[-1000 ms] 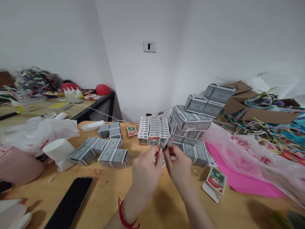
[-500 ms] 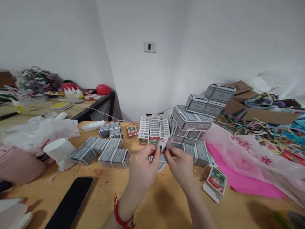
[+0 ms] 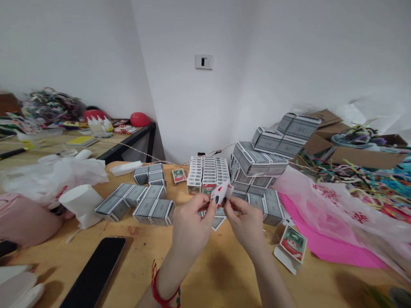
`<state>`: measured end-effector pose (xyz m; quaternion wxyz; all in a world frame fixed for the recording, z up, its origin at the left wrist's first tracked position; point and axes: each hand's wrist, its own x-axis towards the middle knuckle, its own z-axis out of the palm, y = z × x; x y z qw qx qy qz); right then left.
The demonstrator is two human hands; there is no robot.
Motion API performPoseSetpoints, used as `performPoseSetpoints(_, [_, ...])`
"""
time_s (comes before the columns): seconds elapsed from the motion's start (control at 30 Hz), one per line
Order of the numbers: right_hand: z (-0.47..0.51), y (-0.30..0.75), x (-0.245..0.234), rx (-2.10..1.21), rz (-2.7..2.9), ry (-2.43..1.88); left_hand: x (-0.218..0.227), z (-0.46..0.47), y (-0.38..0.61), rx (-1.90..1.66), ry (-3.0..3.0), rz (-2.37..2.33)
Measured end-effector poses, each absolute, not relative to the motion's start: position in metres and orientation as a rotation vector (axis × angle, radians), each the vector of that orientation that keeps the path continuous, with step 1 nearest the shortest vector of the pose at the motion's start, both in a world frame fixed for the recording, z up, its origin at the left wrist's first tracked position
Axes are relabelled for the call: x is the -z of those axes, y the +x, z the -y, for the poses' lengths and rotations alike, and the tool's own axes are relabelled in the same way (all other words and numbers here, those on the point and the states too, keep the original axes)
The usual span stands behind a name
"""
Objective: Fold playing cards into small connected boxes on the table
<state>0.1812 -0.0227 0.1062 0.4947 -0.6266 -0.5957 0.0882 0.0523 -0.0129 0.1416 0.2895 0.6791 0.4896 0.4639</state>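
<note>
My left hand (image 3: 193, 218) pinches a white playing card (image 3: 220, 191) with red marks, held up over the table. Close beside it, my right hand (image 3: 244, 222) is closed with its fingertips on another card edge (image 3: 229, 191) at the same spot. Below and behind the fingers lies a grey patterned card (image 3: 218, 222), partly hidden. Rows of small card boxes (image 3: 208, 171) stand just beyond the hands. To the right an open red-and-green card box (image 3: 292, 244) lies with its white flap out.
A leaning stack of grey patterned boxes (image 3: 257, 158) rises at right; more grey boxes (image 3: 154, 205) sit at left. A black phone (image 3: 96, 269) lies near the front. A white paper roll (image 3: 80, 205), pink sheet (image 3: 340, 248) and plastic bag (image 3: 330, 201) flank the work area.
The right fingers have shifted slightly right, away from the left ones, and more of the card's face shows between the hands. The rest of the table looks the same.
</note>
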Motion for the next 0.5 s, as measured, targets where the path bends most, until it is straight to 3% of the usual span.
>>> performPoseSetpoints(0.13, [0.0238, 0.1782, -0.1037, -0.034, 1.425, -1.57, -0.1424, 0.0136, 0.0525, -1.219, 1.819, -1.316])
performPoseSetpoints(0.33, [0.0236, 0.1759, -0.1037, -0.278, 1.375, -1.439, -0.1464, 0.0119, 0.0476, -1.204, 1.746, -1.296])
performPoseSetpoints(0.5, [0.0246, 0.1721, -0.105, -0.225, 1.345, -1.531, -0.1415, 0.0102, 0.0491, -1.181, 1.757, -1.307])
